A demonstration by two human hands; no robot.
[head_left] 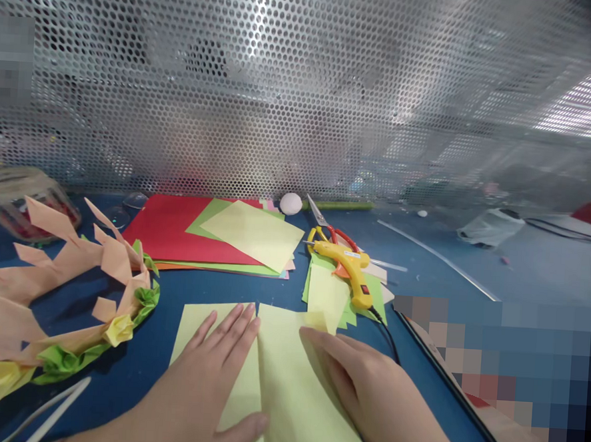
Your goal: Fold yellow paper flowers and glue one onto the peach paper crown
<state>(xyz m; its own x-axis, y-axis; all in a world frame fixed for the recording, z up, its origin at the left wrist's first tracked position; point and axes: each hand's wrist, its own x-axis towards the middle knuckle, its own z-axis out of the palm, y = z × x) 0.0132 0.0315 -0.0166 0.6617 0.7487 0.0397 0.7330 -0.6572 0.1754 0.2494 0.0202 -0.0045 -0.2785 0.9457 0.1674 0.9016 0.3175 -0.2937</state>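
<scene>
A pale yellow-green sheet of paper (286,374), folded with one flap over the other, lies on the blue table (211,286) right in front of me. My left hand (210,376) lies flat on its left half, fingers stretched out and together, thumb at the fold. My right hand (360,385) presses flat on the right flap, fingers pointing left along the paper. Neither hand holds anything.
A stack of coloured paper (175,230) lies further back. A yellow glue gun (350,268) and scissors (325,229) rest on small green sheets. A paper wreath with peach spikes (71,287) sits at the left. A perforated metal screen (304,81) closes the back. A white ball (290,203) sits by the screen.
</scene>
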